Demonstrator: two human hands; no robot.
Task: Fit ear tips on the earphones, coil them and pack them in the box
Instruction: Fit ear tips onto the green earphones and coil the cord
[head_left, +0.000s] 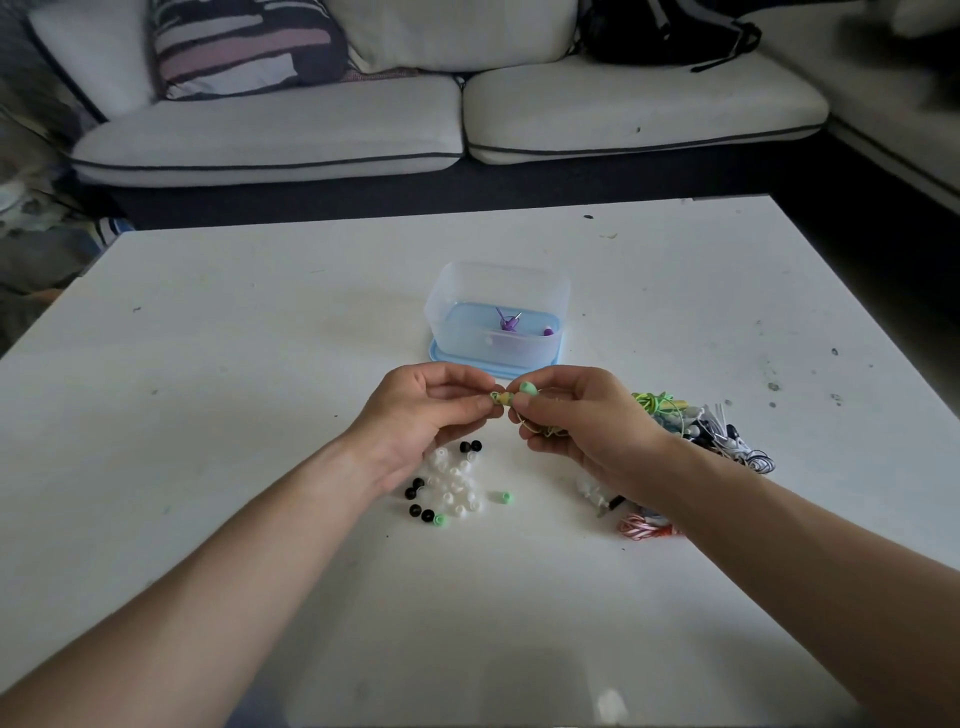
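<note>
Fingers (470, 410) of my left hand (415, 415) are curled and pinch a yellow-green earbud (501, 399). My right hand (582, 423) pinches a green ear tip (529, 388) just beside the earbud, at its 2 o'clock, with thin cable loops (540, 428) under the fingers. The clear box (457, 291) stands at 12 o'clock from my hands on the white table (234, 364). Loose ear tips (452, 480) lie at 6 o'clock.

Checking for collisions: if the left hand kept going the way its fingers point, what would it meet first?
Most likely the right hand: the left hand points rightward, pinching an earbud, and the right hand's fingers, holding a green ear tip, sit just beyond it. One view leaves depth unsure.
</note>
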